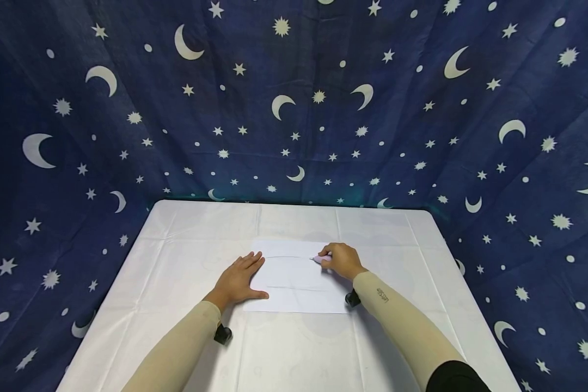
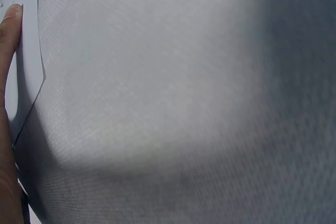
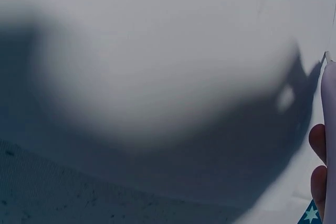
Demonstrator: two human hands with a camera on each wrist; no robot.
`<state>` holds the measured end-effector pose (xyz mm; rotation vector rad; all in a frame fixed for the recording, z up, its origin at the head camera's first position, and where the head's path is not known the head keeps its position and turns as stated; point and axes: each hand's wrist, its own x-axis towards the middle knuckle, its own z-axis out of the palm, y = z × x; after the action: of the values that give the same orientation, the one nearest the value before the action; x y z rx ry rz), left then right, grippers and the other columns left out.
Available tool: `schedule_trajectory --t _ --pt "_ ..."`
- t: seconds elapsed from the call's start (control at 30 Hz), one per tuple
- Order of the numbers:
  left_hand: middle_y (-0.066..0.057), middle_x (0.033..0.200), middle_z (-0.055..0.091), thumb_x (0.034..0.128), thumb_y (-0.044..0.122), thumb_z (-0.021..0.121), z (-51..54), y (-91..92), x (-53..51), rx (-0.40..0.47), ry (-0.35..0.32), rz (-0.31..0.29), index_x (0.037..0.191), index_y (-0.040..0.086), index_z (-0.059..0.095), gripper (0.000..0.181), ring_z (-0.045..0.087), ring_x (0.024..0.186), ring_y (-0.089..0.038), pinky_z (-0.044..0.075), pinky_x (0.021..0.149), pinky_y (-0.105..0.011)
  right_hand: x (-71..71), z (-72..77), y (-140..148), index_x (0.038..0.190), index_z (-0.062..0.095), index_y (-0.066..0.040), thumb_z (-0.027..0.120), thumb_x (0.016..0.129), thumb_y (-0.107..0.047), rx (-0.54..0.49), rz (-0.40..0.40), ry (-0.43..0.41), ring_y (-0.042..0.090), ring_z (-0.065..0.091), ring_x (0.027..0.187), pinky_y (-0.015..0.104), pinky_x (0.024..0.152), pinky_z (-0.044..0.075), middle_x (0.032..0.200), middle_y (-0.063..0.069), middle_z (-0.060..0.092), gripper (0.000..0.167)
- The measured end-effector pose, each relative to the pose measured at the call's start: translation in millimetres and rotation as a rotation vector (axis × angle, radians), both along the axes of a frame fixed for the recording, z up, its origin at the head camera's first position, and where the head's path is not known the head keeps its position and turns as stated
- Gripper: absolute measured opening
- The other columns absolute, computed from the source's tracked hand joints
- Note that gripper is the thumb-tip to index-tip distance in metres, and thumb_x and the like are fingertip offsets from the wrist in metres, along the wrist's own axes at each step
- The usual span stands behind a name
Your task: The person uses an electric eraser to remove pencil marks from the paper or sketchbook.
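A white sheet of paper [image 1: 294,302] lies on the table with two long, thin, roughly parallel lines across it. My left hand [image 1: 237,280] rests on its left edge, fingers spread and thumb out to the side. The thumb [image 2: 11,30] on the paper shows at the far left of the left wrist view. My right hand [image 1: 344,260] grips a lavender pen-shaped tool [image 1: 322,259] near the right end of the upper line. Its thin tip points left at the paper. In the right wrist view the tool [image 3: 329,103] is partly cut off; whether it is a pen or a cutter I cannot tell.
A white cloth [image 1: 196,256] with fold creases covers the table. Dark blue fabric [image 1: 255,136] with moons and stars hangs behind and at both sides. Small black devices sit under the left wrist [image 1: 222,334] and the right wrist [image 1: 352,298].
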<state>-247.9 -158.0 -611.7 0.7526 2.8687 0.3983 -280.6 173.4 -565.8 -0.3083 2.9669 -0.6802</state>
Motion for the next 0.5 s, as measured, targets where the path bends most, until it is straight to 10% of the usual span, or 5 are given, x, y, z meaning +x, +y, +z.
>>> schedule_trajectory --t 0.5 --pt "0.002 0.163 0.024 0.0772 0.081 0.055 0.1 -1.2 0.0 -0.018 0.022 0.002 0.155 0.016 0.032 0.104 0.019 0.151 -0.021 0.018 0.124 -0.042 -7.1 -1.7 -15.7 0.098 0.079 -0.018 0.082 0.078 -0.020 -0.001 0.016 -0.004 0.019 0.067 0.098 0.039 0.091 0.053 0.106 0.000 0.074 0.020"
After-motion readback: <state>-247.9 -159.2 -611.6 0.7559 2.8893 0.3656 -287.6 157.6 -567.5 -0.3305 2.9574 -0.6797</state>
